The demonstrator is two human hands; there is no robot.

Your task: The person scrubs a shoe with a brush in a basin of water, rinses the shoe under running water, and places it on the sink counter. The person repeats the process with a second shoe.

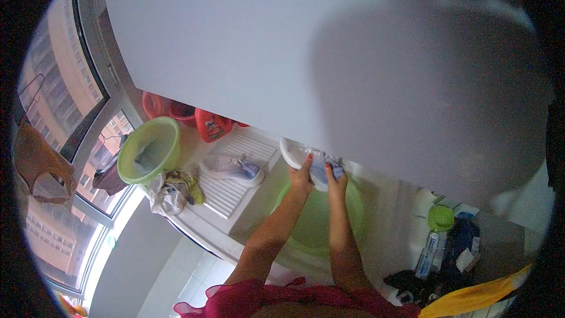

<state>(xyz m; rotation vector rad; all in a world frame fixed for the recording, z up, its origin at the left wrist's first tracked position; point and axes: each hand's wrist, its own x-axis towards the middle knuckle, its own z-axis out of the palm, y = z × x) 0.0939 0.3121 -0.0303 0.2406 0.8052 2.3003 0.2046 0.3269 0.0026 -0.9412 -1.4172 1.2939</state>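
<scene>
Above a light green basin (318,221) set in the white sink, both my hands are closed on a pale shoe (318,171) with a white sole and blue-grey upper. My left hand (302,175) grips it by the white-soled side. My right hand (336,181) holds the blue-grey part, with laces or fabric bunched beside the fingers. A second, similar sneaker (232,168) lies on the ribbed washboard (231,199) to the left of my hands. What fills the basin is hard to make out.
Another green basin (170,150) with something dark in it stands at the left, near crumpled cloths (170,193). Red containers (210,125) sit behind the washboard. At right are a green item (440,218), dark items (462,238) and a yellow cloth (477,294). A large white surface (235,41) overhangs the sink.
</scene>
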